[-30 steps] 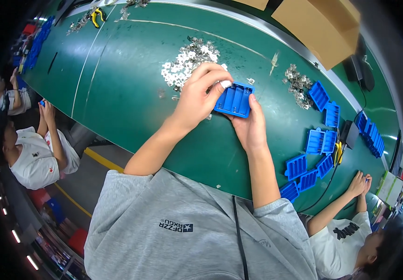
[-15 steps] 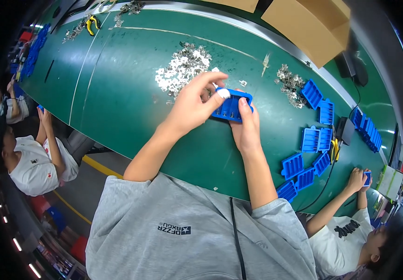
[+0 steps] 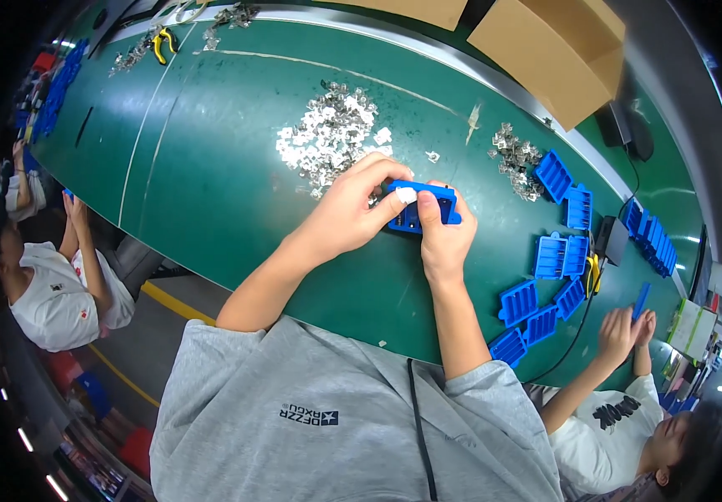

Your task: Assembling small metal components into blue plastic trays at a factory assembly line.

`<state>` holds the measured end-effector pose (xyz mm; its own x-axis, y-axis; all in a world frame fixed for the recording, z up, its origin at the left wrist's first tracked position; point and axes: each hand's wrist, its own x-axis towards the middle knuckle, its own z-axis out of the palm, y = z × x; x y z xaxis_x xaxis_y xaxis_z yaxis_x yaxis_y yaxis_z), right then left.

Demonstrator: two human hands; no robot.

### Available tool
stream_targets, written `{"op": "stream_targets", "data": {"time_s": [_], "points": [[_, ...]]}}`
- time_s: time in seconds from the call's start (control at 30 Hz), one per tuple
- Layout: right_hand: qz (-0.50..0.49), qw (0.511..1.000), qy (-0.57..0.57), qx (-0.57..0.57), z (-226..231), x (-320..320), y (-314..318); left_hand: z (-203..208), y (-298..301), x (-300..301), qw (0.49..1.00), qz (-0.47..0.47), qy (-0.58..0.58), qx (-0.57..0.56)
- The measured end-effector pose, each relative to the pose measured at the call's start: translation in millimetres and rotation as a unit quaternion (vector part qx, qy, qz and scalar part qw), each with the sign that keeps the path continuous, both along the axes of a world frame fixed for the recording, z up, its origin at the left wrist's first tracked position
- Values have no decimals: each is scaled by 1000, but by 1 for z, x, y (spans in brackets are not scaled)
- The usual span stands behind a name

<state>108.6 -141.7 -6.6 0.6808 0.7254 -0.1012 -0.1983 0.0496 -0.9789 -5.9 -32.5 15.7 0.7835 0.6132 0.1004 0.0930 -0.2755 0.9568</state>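
Observation:
A blue battery holder (image 3: 442, 193) with narrow compartments is gripped between my two hands over the green table. My left hand (image 3: 336, 209) closes on its left side, and the thumb, with a white wrap at its tip, presses against the near face. From the right, my right hand (image 3: 447, 243) grips the other end with its thumb laid over the compartments. Most of my fingers are hidden behind the holder. Just beyond my left hand lies a loose pile of small silvery metal clips (image 3: 327, 138).
Several blue holders (image 3: 518, 303) lie to the right, beside a second heap of clips (image 3: 515, 159). Yellow-handled pliers (image 3: 593, 274) and a black cable are near them. An open cardboard box (image 3: 545, 58) stands at the far edge. A co-worker's hands (image 3: 622, 330) hold a blue piece at right.
The holder has tipped and come slightly nearer to me. My right thumb has shifted left across it, close to my left thumb. The co-worker at right has turned their blue piece on edge.

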Motion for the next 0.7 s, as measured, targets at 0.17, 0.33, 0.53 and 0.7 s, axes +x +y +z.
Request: {"op": "stream_targets", "data": {"time_s": [0.17,0.33,0.53,0.7], "points": [[17,1000,20,14,-7,-4,4,0,-1,-6,1000,19,-9,-12],[160,973,90,139,-26,1,4,-4,38,-33,983,164,34,-68],[206,970,45,122,-31,-6,9,-32,125,-186,876,445,137,122],[202,974,35,94,-33,-9,7,-79,93,-220,737,496,269,372]]}}
